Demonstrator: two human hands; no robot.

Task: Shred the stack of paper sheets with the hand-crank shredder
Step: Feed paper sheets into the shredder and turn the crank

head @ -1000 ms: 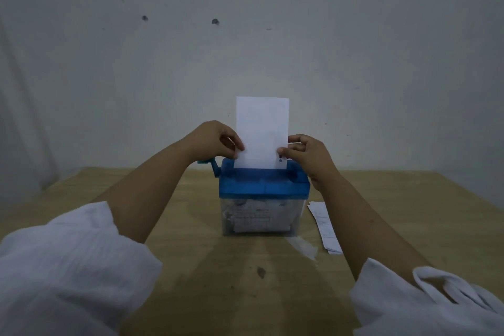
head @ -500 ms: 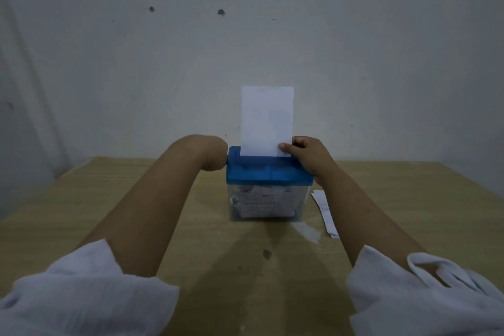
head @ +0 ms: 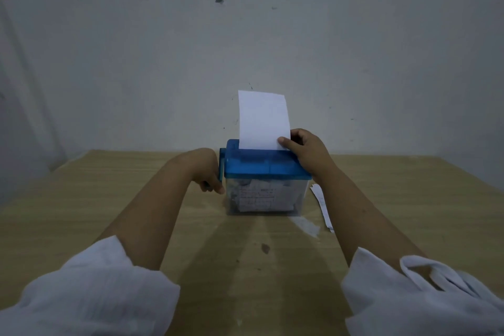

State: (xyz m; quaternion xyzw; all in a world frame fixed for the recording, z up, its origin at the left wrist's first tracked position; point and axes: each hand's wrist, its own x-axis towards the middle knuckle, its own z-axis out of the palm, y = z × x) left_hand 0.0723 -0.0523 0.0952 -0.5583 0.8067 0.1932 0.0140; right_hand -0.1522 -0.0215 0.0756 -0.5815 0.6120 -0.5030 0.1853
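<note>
A small shredder with a blue lid (head: 259,165) and a clear bin (head: 297,196) full of paper shreds stands on the wooden table (head: 81,207). A white sheet (head: 263,120) stands upright in the lid's slot. My right hand (head: 306,151) pinches the sheet's lower right corner and rests on the lid. At the shredder's left side my left hand (head: 207,172) grips the handle of the blue crank (head: 222,165), with the crank arm pointing down. The handle itself is mostly hidden by my fingers.
A stack of paper sheets (head: 321,203) lies on the table just right of the shredder, partly hidden by my right forearm. A pale scuff (head: 306,226) marks the table in front of it. A grey wall (head: 245,35) rises directly behind the table's far edge.
My left hand left the sheet, took the crank at the shredder's left side and swung it down. The right hand stays on the sheet, which sits lower in the slot.
</note>
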